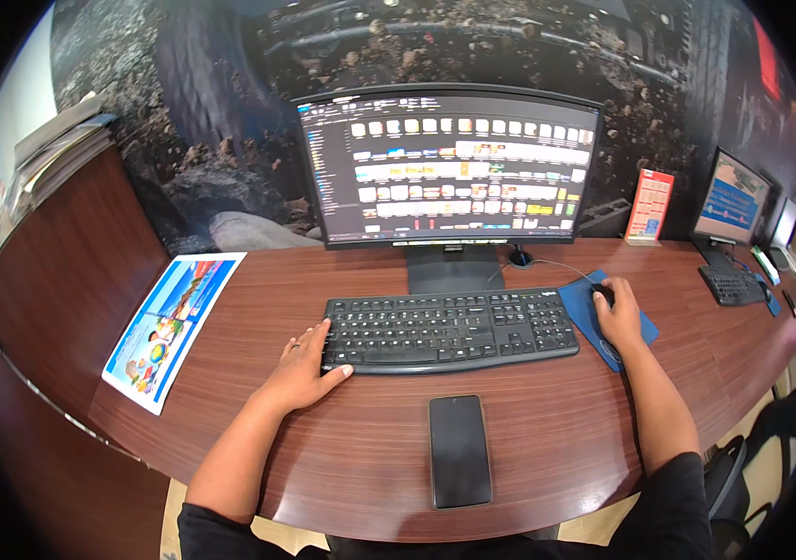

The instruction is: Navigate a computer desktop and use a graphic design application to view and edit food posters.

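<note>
My right fingers [619, 289] curl around the rounded black plastic mouse [602, 296] on the flat blue pad [580, 305], where light pressure should suffice; my left fingers [312, 345] spread, empty, at the long black plastic keyboard [449, 329].

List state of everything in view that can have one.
Left hand: open, touching left end of keyboard
Right hand: on mouse
Main monitor: on, thumbnails showing
Side monitor: on
Phone: face up, screen dark
Printed sheet: picture side up
Red-and-white card: upright
Papers: stacked
</note>
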`<action>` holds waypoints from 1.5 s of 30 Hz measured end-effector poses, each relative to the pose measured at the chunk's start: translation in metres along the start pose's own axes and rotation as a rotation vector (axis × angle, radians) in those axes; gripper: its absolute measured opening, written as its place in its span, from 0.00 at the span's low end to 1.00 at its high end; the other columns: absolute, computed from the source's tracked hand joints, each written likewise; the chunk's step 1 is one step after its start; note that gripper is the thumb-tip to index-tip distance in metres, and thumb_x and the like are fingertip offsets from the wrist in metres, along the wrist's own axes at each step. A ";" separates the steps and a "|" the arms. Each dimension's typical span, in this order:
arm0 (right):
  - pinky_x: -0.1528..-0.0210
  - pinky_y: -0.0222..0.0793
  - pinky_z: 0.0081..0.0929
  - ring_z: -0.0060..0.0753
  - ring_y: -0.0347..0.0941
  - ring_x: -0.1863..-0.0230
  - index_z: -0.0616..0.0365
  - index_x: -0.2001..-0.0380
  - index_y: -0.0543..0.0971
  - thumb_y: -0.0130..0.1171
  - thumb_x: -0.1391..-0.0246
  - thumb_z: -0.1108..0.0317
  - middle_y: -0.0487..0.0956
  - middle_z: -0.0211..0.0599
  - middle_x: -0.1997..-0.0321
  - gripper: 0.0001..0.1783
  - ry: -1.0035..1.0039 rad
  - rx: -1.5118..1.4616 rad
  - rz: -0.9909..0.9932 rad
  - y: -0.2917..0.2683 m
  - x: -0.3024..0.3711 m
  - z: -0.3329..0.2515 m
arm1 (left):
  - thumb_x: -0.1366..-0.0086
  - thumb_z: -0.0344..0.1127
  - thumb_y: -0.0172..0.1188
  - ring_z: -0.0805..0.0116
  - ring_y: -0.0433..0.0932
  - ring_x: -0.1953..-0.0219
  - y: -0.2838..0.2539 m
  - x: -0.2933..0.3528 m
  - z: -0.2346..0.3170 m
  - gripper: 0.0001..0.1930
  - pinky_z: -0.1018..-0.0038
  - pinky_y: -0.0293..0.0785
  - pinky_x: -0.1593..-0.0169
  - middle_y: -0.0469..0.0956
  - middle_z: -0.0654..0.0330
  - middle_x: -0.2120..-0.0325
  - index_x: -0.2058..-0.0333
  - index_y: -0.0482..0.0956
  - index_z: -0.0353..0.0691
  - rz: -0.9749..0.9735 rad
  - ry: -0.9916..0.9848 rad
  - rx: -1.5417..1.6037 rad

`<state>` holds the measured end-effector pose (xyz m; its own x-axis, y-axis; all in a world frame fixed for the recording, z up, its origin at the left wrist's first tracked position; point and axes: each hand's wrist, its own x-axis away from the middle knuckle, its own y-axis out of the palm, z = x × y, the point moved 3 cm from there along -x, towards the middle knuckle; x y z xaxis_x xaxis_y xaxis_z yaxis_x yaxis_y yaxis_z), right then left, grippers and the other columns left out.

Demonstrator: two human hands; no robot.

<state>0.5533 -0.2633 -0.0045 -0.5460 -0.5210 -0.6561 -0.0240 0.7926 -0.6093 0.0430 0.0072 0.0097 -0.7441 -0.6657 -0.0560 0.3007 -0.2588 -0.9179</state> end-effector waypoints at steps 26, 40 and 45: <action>0.38 0.72 0.50 0.61 0.76 0.43 0.64 0.47 0.79 0.65 0.44 0.64 0.79 0.53 0.44 0.23 0.101 0.110 -0.094 -0.008 0.001 -0.006 | 0.31 0.53 0.65 0.35 0.54 0.23 0.000 0.000 0.001 0.50 0.49 0.43 0.21 0.60 0.31 0.28 0.24 0.49 0.29 -0.005 -0.040 0.034; 0.37 0.71 0.49 0.61 0.75 0.41 0.64 0.48 0.80 0.64 0.43 0.63 0.79 0.54 0.45 0.22 0.123 0.130 -0.103 -0.003 0.000 0.006 | 0.31 0.53 0.65 0.33 0.53 0.23 0.002 0.000 -0.002 0.50 0.50 0.42 0.21 0.60 0.32 0.28 0.24 0.49 0.30 -0.004 -0.050 0.039; 0.37 0.71 0.49 0.60 0.75 0.41 0.63 0.48 0.81 0.64 0.43 0.63 0.80 0.52 0.45 0.22 0.136 0.122 -0.121 -0.004 0.000 0.002 | 0.31 0.52 0.65 0.32 0.53 0.23 0.001 0.000 -0.003 0.50 0.50 0.42 0.20 0.60 0.32 0.28 0.24 0.49 0.30 -0.001 -0.034 0.051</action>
<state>0.5551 -0.2673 -0.0027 -0.6538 -0.5557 -0.5135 0.0007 0.6782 -0.7349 0.0414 0.0086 0.0078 -0.7242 -0.6884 -0.0411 0.3307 -0.2944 -0.8966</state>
